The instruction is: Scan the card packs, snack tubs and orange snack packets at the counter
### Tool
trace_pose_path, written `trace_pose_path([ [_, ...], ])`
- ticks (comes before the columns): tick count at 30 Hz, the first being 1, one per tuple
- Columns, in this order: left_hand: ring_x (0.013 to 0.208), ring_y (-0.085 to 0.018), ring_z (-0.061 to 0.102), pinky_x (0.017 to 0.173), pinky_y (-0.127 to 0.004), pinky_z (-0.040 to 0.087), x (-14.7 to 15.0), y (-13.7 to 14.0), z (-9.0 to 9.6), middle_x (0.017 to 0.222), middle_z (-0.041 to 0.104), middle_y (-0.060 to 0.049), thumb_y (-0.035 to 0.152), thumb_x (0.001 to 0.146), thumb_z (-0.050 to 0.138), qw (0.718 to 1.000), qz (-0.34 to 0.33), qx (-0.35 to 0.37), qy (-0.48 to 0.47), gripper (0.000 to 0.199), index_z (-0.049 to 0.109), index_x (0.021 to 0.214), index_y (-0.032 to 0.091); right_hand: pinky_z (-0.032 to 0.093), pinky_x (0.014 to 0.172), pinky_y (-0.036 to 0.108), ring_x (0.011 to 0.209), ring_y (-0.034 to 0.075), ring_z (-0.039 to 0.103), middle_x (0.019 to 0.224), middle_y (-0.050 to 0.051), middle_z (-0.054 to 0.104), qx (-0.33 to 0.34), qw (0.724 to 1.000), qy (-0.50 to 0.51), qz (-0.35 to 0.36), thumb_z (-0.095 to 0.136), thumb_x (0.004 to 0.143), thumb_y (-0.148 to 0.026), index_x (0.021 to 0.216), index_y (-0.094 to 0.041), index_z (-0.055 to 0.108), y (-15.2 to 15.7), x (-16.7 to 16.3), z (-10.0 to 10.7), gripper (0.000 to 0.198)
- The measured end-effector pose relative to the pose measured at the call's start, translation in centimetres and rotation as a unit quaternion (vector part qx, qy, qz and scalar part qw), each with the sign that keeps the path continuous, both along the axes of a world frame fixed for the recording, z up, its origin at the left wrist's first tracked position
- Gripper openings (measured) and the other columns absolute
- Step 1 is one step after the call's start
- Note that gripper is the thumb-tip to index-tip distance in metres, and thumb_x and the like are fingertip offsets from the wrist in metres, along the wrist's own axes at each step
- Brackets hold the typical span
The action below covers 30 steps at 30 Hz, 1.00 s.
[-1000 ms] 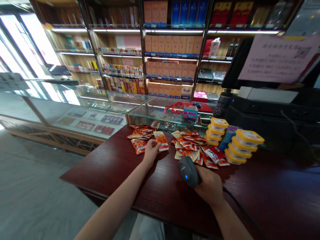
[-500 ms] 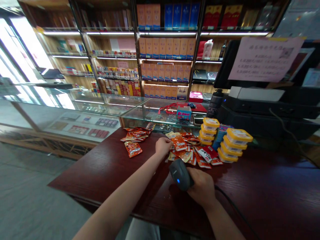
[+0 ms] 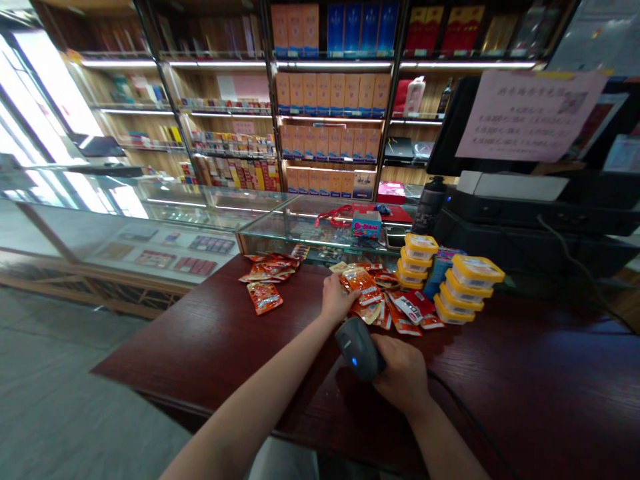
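My right hand (image 3: pixel 403 372) is wrapped round a dark grey barcode scanner (image 3: pixel 358 347) with a blue light, held just over the front of the counter. My left hand (image 3: pixel 338 300) reaches to a pile of snack packets and closes on an orange snack packet (image 3: pixel 365 285) at its left side, thumb on top and the other fingers partly hidden. Under and beside it lie more orange packets (image 3: pixel 404 323) and a red and white packet (image 3: pixel 413 307). Off to the left, a smaller heap of orange packets (image 3: pixel 273 268) lies with a single packet (image 3: pixel 265 297) in front.
Yellow-lidded tubs stand in a short stack (image 3: pixel 415 261) and a nearer stack (image 3: pixel 465 290) behind the pile. A black cable (image 3: pixel 463 403) trails right of my hand. Beyond are a glass display case (image 3: pixel 265 223), a small pink and blue box (image 3: pixel 367 225) and a monitor with a paper sign (image 3: pixel 530 117).
My left hand has moved slightly right and onto the pile, and its thumb now lies on an orange packet. The barcode scanner stays almost where it was in my right hand.
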<state>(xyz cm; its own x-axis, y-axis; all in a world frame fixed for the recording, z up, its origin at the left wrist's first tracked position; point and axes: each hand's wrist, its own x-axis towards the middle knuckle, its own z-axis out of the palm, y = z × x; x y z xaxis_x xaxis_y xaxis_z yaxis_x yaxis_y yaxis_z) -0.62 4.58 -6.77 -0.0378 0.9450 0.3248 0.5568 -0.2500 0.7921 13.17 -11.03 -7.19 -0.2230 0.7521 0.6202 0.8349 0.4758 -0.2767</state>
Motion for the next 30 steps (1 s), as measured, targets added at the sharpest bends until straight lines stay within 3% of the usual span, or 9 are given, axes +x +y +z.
trace_pose_path([
  [6,0.107,-0.025,0.053,0.095,-0.039,0.043,-1.7,-0.3,0.1,0.113,0.053,-0.014,0.032,0.073,0.069,1.0,0.001,0.019,0.023,0.049,0.052,0.116,0.014,0.041,0.067,0.029,0.075,0.021,0.065,0.081,0.006,0.069,-0.002,1.0,-0.001,0.001,0.05,0.072,-0.016,0.096,-0.017,0.062,-0.2,0.0,-0.1,0.027],
  [10,0.11,-0.025,0.052,0.096,-0.039,0.041,-4.8,-0.8,0.9,0.112,0.055,-0.012,0.029,0.078,0.063,0.992,0.036,0.054,0.108,0.039,0.055,0.114,0.016,0.041,0.068,0.03,0.076,0.021,0.065,0.086,0.007,0.071,0.007,1.0,-0.009,0.0,0.05,0.072,-0.016,0.099,-0.017,0.062,-0.3,0.1,-0.1,0.029],
  [13,0.113,-0.027,0.049,0.098,-0.04,0.038,-7.9,-1.4,2.0,0.113,0.054,-0.012,0.028,0.081,0.059,0.968,0.117,0.046,0.218,0.03,0.058,0.11,0.018,0.042,0.066,0.029,0.073,0.02,0.066,0.084,0.006,0.072,0.015,1.0,-0.016,0.008,0.05,0.075,-0.017,0.096,-0.017,0.062,-0.4,0.1,0.0,0.023],
  [16,0.118,-0.034,0.045,0.097,-0.046,0.035,-10.6,-2.2,2.6,0.117,0.053,-0.017,0.03,0.081,0.059,0.92,0.243,-0.003,0.308,0.03,0.059,0.107,0.016,0.043,0.065,0.029,0.072,0.02,0.066,0.083,0.006,0.072,0.017,1.0,-0.024,0.003,0.052,0.077,-0.019,0.092,-0.018,0.062,-0.4,0.1,0.1,0.018],
  [20,0.119,-0.039,0.043,0.091,-0.047,0.038,-12.4,-2.9,2.6,0.125,0.049,-0.024,0.043,0.077,0.063,0.88,0.331,-0.089,0.329,0.046,0.056,0.111,0.012,0.044,0.065,0.029,0.073,0.021,0.067,0.084,0.007,0.072,0.016,0.999,-0.03,0.002,0.053,0.078,-0.021,0.093,-0.017,0.062,-0.4,0.1,-0.2,0.018],
  [25,0.105,-0.031,0.056,0.085,-0.038,0.043,-11.9,-3.5,2.6,0.118,0.054,-0.022,0.033,0.082,0.057,0.888,0.281,-0.122,0.342,0.041,0.054,0.115,0.009,0.045,0.065,0.027,0.074,0.019,0.067,0.086,0.006,0.072,0.018,0.999,-0.049,0.014,0.054,0.076,-0.018,0.097,-0.018,0.061,-0.2,0.5,-0.5,0.022],
  [30,0.095,-0.026,0.063,0.08,-0.031,0.045,-10.5,-3.7,3.3,0.099,0.065,-0.018,0.021,0.088,0.042,0.904,0.159,-0.13,0.375,0.028,0.062,0.102,0.009,0.045,0.065,0.028,0.073,0.02,0.067,0.084,0.005,0.072,0.014,0.999,-0.052,0.0,0.052,0.074,-0.018,0.096,-0.017,0.062,-0.2,0.3,-0.3,0.024],
])
